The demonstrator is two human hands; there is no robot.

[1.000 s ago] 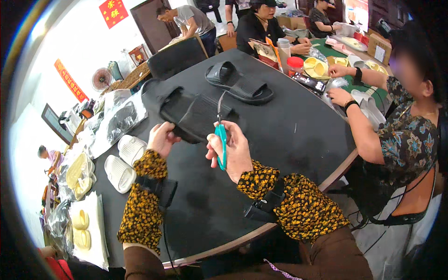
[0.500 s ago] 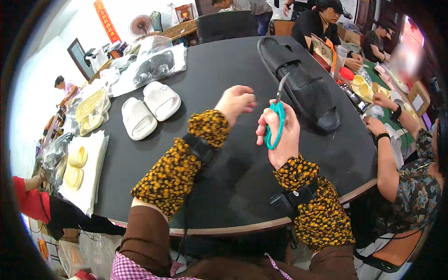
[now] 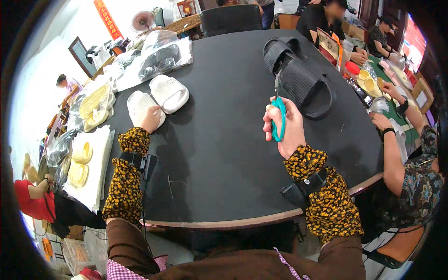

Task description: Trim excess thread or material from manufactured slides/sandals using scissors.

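Observation:
My right hand (image 3: 291, 126) is closed around the teal handles of a pair of scissors (image 3: 278, 119), its blades pointing away from me toward the black slippers. At the left of the table my left hand (image 3: 149, 119) grips the right side of the nearer white slipper (image 3: 136, 105). The other white slipper (image 3: 169, 94) lies just right of and beyond it. Past the scissors, a large black slipper (image 3: 308, 88) lies tilted, overlapping a second black slipper (image 3: 276, 52) farther back. Thin thread scraps (image 3: 176, 181) lie on the dark tabletop (image 3: 228, 154).
At the left edge are small yellow slippers (image 3: 79, 163) on a stack of white sheets (image 3: 95, 186), plus bagged yellow slippers (image 3: 93, 107) and bagged dark ones (image 3: 161, 58). A red-lidded jar (image 3: 351, 68) stands at the right, where co-workers sit at a green-topped table (image 3: 389, 109).
My left hand has moved left from the middle onto the nearer white slipper. The black slippers now lie differently, closer together. My right hand still holds the scissors.

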